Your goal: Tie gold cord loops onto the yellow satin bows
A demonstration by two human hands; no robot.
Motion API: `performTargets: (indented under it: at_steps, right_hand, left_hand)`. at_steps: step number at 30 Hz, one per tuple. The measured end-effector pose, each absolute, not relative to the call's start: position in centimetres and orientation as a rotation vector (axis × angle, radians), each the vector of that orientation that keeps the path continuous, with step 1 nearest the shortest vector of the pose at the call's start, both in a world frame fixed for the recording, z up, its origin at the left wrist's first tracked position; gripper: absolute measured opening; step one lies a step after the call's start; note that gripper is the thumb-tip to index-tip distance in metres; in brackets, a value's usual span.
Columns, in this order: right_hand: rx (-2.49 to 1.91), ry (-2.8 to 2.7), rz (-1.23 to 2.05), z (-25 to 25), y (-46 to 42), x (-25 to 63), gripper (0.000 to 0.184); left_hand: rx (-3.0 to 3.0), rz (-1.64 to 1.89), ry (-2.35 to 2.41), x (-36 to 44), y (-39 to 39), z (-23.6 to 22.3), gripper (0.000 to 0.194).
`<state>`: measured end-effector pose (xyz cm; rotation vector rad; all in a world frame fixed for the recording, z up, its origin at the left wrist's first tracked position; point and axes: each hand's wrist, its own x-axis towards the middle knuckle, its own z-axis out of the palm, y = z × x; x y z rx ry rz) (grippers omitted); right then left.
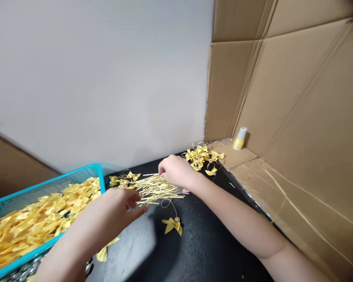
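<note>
My left hand [116, 209] is at the near left edge of a pile of thin gold wire ties [154, 190]; its thumb and curled fingers are apart, with nothing visible between them. Over the far side of the pile, my right hand [178, 170] bends its fingers down, and the fingertips are hidden. A yellow ribbon bow [173, 224] with a small silvery bead and a looped gold tie lies on the black surface in front of both hands. Another yellow bow [104, 252] shows partly below my left wrist.
On the left, a teal basket [101, 178] holds many yellow bows. Finished-looking bows with loops [201, 156] are heaped at the back right, and several more [125, 180] lie behind the left hand. A white and yellow cone [240, 139] stands on cardboard [250, 164] by loose strands.
</note>
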<state>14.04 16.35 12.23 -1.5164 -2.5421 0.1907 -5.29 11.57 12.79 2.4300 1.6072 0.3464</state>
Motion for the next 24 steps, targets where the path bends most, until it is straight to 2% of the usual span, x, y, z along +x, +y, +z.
performTargets:
  at_steps: [2, 4, 8, 10, 14, 17, 21, 24]
  right_hand:
    - [-1.539, -2.499, 0.194, 12.0, 17.1, 14.6, 0.021]
    - [-1.563, -2.471, 0.160, 11.9, 17.3, 14.7, 0.022]
    - [-1.579, -2.494, 0.059, 11.6, 17.1, 13.6, 0.022]
    - [-1.577, -2.525, 0.030, 11.2, 17.1, 13.0, 0.020]
    - [-1.597, -2.556, 0.002, 10.3, 17.7, 12.5, 0.016]
    - [-1.610, -2.568, 0.010, 9.6, 18.1, 12.6, 0.016]
    - [-1.608, -2.574, 0.042, 9.0, 18.4, 12.6, 0.015]
    - [-1.595, -2.568, 0.056, 8.8, 18.6, 12.4, 0.016]
  left_hand:
    - [2.351, 0.048, 1.644, -5.2, 12.1, 12.1, 0.019]
    - [2.345, -0.016, 1.606, -4.2, 12.2, 12.2, 0.015]
    - [2.693, 0.457, 1.157, 0.1, 9.9, 12.6, 0.018]
    - [2.932, 0.583, 0.933, 2.4, 7.8, 11.8, 0.034]
    - [3.056, 0.046, 1.186, 5.7, 4.2, 7.7, 0.086]
    - [3.020, -0.120, 1.197, 6.7, 2.5, 4.2, 0.101]
    - [3.041, -0.094, 0.802, 6.4, 1.5, 1.8, 0.087]
    - [2.959, -0.099, 0.831, 6.1, 1.6, 2.9, 0.093]
